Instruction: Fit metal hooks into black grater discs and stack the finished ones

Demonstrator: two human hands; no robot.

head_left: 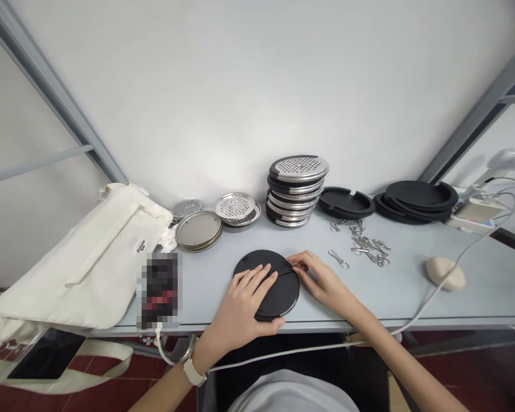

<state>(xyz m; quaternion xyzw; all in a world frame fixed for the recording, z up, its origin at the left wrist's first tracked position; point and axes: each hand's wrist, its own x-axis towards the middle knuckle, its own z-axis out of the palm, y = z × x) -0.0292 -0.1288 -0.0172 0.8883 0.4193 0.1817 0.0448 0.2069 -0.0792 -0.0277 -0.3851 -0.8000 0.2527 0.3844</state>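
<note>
My left hand [240,306] presses flat on a black round disc [283,294] at the table's [405,292] six o'clock while my right fingertips [304,262] pinch a tiny metal piece [296,265] at its rim; a slipped pinch could flick it toward the loose hooks [367,246] at two o'clock.

One left hand [240,303], one right hand [321,280], one black disc [283,294], four metal piles [295,191], two black piles [416,200]
</note>
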